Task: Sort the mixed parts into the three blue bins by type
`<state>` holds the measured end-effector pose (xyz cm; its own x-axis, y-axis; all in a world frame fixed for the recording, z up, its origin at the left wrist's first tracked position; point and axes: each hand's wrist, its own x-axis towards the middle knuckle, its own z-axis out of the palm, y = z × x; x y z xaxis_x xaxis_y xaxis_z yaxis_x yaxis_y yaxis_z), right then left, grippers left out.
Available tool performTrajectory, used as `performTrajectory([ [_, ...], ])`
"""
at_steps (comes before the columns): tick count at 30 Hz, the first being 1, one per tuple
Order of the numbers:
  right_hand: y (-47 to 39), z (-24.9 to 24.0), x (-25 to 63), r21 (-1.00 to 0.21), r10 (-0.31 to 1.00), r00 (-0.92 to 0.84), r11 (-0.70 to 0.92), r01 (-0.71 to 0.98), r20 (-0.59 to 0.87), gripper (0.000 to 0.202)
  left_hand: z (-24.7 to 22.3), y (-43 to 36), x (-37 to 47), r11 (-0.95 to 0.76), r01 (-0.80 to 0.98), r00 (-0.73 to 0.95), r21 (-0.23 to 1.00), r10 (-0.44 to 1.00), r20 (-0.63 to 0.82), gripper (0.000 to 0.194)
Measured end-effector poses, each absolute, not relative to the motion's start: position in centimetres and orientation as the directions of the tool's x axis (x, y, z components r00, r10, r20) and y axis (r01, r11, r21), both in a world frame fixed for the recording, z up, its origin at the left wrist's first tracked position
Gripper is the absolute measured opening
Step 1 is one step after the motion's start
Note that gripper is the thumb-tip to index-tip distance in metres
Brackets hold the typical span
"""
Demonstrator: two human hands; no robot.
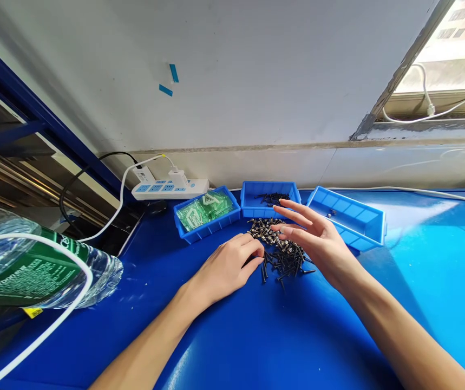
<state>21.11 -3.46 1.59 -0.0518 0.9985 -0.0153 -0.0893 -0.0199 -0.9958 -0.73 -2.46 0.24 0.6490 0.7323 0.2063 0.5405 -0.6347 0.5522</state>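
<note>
A pile of black screws (287, 260) mixed with small silvery fasteners (265, 230) lies on the blue table. At the pile's left edge rests my left hand (232, 265), its fingers curled and closed; whatever they pinch is hidden. My right hand (315, 238) hovers over the right side of the pile, fingers spread and nothing held. Behind the pile, a blue bin (249, 205) contains some black screws (275, 199). To the right, another blue bin (362, 222) has a few small pieces inside. The left bin (205, 232) holds green packets (205, 210).
A white power strip (171, 188) with plugs and cables stands against the wall at the back left. At the left edge, a large water bottle (45, 265) lies with a white cable (88, 279) crossing in front. Bright sunlight falls on the table's right side (439, 260).
</note>
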Motion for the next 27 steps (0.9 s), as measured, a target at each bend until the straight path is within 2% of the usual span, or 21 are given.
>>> performTrajectory([
  [4, -3.7, 2.0, 21.1, -0.998, 0.998, -0.062, -0.026, -0.063, -0.022, 0.053, -0.2, -2.4, -0.8, -0.751, 0.45, 0.718, 0.483, 0.626, 0.305, 0.022],
  [8, -4.0, 2.6, 21.0, -0.998, 0.997, -0.071, -0.039, -0.057, -0.034, 0.051, -0.7, -2.4, -0.7, -0.802, 0.42, 0.747, 0.425, 0.572, 0.34, 0.019],
  [13, -4.2, 2.8, 20.9, -0.994, 0.997, -0.069, -0.048, -0.103, -0.041, 0.048, -0.6, -2.3, -0.8, -0.795, 0.437, 0.729, 0.42, 0.587, 0.353, 0.016],
  [21, -4.2, 2.8, 20.9, -0.992, 0.997, -0.057, -0.056, -0.11, -0.05, 0.046, -0.2, -2.2, -0.8, -0.722, 0.475, 0.685, 0.503, 0.662, 0.304, 0.011],
  [27, -4.1, 2.7, 20.8, -0.992, 0.998, -0.038, -0.062, -0.109, -0.058, 0.043, -0.1, -2.3, -0.8, -0.708, 0.486, 0.669, 0.512, 0.679, 0.304, 0.01],
])
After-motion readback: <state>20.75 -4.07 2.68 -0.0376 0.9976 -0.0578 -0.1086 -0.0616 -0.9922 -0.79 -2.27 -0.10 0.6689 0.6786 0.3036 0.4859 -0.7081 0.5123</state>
